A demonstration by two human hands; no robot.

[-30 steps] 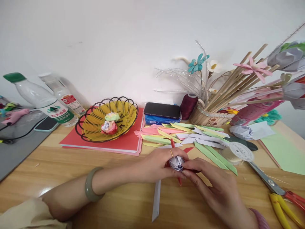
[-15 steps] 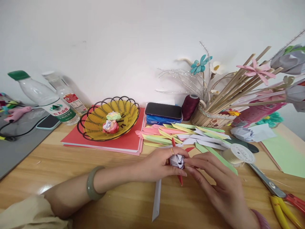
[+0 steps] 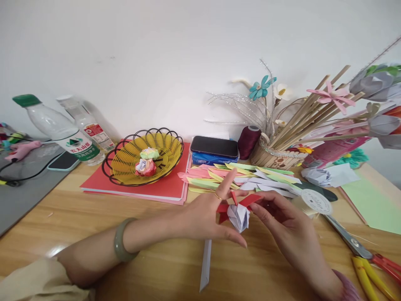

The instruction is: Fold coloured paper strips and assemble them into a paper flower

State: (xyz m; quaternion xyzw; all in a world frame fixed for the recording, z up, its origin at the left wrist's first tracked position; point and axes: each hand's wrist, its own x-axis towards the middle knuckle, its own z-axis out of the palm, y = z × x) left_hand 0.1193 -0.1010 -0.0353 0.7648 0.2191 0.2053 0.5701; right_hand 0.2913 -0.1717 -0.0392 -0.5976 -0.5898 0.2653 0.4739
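Both hands meet over the wooden table, a little right of centre, and between them sits a small folded paper flower, white in the body with red points sticking out at its 9, 12 and 2 o'clock. The left hand cups the flower from its 9 o'clock side: the thumb runs under it, the ring finger with a gold band lies against the red point, and the forefinger stretches up toward 1 o'clock, so this hand grasps the flower loosely with some fingers spread. A pale green bangle circles the left wrist. The right hand comes in from 4 o'clock and pinches the red point at the flower's 2 o'clock between thumb and forefinger.

Under the hands, at the flower's 7 o'clock, a white paper strip lies flat on the table. At 12 o'clock, just beyond the fingers, is a heap of pink, green, yellow and white paper strips. At 3 o'clock a spool of thread lies near the right hand, and scissors with red and yellow handles lie at 4 o'clock. At 10 o'clock a yellow basket holds two finished paper flowers.
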